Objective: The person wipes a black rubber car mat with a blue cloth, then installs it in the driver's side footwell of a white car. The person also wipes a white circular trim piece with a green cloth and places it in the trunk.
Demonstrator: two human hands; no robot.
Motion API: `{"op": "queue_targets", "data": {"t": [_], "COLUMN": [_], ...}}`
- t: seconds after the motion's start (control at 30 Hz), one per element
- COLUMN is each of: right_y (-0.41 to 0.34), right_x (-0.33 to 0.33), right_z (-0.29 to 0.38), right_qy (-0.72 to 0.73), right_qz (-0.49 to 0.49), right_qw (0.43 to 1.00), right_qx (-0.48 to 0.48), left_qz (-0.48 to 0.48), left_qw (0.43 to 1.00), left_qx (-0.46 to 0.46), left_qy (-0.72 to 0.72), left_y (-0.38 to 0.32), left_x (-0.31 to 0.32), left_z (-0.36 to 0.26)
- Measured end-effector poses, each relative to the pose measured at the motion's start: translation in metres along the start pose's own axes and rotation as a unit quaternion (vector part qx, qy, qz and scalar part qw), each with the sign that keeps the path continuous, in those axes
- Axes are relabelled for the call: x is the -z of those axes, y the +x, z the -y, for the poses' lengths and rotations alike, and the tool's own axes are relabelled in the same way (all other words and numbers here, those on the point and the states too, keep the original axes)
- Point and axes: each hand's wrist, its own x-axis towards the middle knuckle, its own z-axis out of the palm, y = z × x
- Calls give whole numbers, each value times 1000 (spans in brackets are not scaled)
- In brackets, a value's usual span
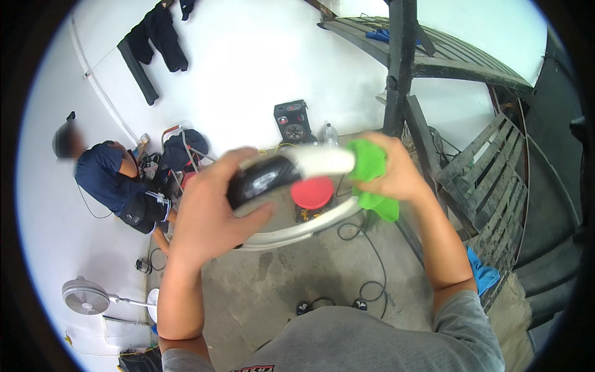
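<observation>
A curved part, white with a glossy black section, is held up in front of me, slightly blurred; it looks ring-like, with an open middle. My left hand [200, 214] grips it around the black section [265, 181], thumb towards the inside. At the other end, my right hand [395, 167] clasps a bright green cloth [369, 160] against the white section [325, 160]. Some of the cloth hangs below the fingers, over the end of the lower white rim [297, 236]. My fingers hide parts of both ends.
Below the part is a red round seat [312, 191]. A black speaker [293, 123] and a plastic bottle [330, 134] stand by the wall. A person [104, 174] is at left, above a fan [87, 296]. Cable [383, 267] loops across the floor beside a wooden rack [400, 69].
</observation>
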Motion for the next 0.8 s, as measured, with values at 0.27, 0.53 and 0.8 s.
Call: {"op": "queue_targets", "data": {"t": [0.27, 0.53, 0.8], "right_y": [-17, -79, -118], "right_x": [-29, 2, -48], "right_z": [44, -21, -9], "right_qy": [-299, -247, -324], "right_qz": [-51, -40, -70], "right_qw": [931, 966, 940], "right_qx": [203, 60, 76], "left_qz": [98, 161, 224], "left_qw": [995, 986, 971], "left_qx": [-7, -17, -48], "left_qy": [4, -30, 74], "left_y": [5, -26, -25], "left_x": [-99, -112, -163], "left_z": [13, 0, -17]}}
